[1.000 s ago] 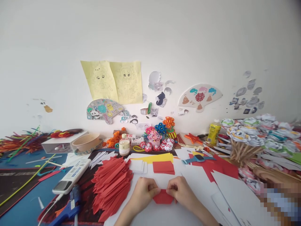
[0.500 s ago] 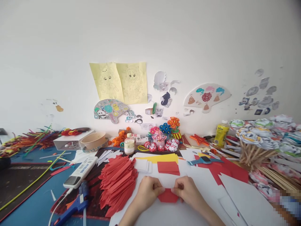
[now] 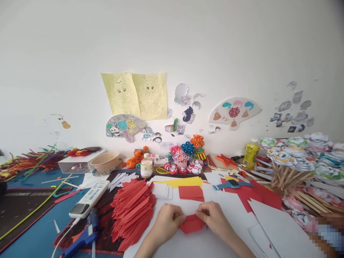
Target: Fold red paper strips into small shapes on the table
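Note:
Between my two hands is a small piece of folded red paper [image 3: 191, 225], its lower corners angled inward. My left hand [image 3: 172, 219] pinches its upper left edge between thumb and fingers. At the upper right edge, my right hand [image 3: 210, 214] pinches it the same way. Just beyond my hands lies a small stack of red paper rectangles [image 3: 191, 193]. A stack of white paper pieces [image 3: 162, 190] sits beside it. To the left of my left hand is a large heap of folded red paper pieces [image 3: 133, 211].
On the left are a blue glue gun [image 3: 87, 233] and a white power strip [image 3: 90, 199] with its cable. A glue bottle [image 3: 146, 166] stands behind the red heap. A blue watch [image 3: 232, 184] and large white sheets [image 3: 279, 225] lie to the right.
The red paper has tilted slightly, its right side higher, with both hands still pinching it. The whole view has shifted a little.

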The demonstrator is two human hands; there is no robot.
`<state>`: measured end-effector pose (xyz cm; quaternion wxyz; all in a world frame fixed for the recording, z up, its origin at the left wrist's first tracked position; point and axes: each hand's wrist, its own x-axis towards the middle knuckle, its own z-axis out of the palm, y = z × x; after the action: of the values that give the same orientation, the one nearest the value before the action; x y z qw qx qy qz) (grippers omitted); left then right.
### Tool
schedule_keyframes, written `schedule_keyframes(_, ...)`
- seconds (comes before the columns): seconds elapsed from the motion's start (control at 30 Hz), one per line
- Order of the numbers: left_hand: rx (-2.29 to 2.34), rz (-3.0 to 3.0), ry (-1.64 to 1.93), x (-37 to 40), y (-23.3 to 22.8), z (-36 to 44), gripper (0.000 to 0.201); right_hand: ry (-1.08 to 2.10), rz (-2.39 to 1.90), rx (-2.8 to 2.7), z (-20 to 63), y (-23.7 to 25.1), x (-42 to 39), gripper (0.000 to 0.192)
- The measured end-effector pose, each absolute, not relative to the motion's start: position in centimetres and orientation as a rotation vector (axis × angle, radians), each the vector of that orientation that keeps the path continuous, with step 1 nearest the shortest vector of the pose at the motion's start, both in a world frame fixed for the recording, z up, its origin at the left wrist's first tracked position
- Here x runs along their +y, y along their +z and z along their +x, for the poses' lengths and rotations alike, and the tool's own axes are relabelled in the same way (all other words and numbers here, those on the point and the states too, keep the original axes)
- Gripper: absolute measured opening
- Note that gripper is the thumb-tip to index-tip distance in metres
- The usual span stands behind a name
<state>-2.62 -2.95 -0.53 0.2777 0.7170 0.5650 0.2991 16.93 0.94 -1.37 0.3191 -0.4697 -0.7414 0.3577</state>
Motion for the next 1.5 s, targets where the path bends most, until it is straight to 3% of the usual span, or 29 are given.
schedule_keyframes(0.23,1.512,1.947,0.777,-3.1,-0.1,-2.6,0.019,0.887,-1.219,-1.943,16.8,-1.0,0.9,0.023)
schedule_keyframes(0.83,1.576,2.009,0.737,-3.0,0.1,-2.8,0.023,0.852,-1.213,-1.921,17.1,-1.4,1.2,0.033)
schedule_keyframes(1.1,1.566,1.980,0.819,-2.8,0.3,-3.0,0.030,1.039,-1.095,-1.796,17.3,-1.4,1.2,0.046)
schedule_keyframes(1.5,1.540,1.854,0.998,-2.5,0.4,-3.3,0.032,1.173,-1.043,-1.826,17.0,-1.0,1.0,0.039)
